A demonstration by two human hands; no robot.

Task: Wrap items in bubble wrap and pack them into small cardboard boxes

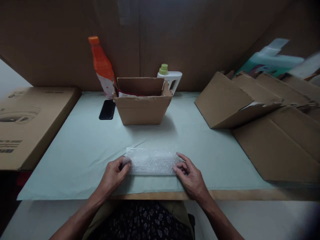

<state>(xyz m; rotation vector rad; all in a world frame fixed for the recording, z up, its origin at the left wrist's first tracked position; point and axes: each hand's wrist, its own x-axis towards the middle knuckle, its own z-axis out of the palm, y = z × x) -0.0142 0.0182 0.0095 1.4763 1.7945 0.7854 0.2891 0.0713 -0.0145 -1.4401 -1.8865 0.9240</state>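
Bubble-wrap bundle [152,163] lies lengthwise across the near part of the table [220,160], close to its front edge and between the person's two hands. An open carton [142,113] stands beyond it, with a phone [107,109] to that carton's left.

Grip: left hand [113,175] pinches the left end between thumb and fingers. Right hand [191,178] holds the right end, thumb at the near side, index finger stretched toward the far corner, other fingers curled in.

Handling, as judged: light, soft and springy on the outside; the film is glossy and likely a little slippery under dry fingertips. The far margin looks thin and flat, so it should fold or lift easily, while the near part seems fuller. A grey rounded patch [126,160] shows by the left thumb; whether it is the end of something wrapped or only shadow cannot be settled in this dim view. Contents, if any, best treated as fragile.

Best hold: both ends together, fingers underneath and thumbs on top, with light, even pressure; a pinch on the far margin alone would probably let the layers spring open
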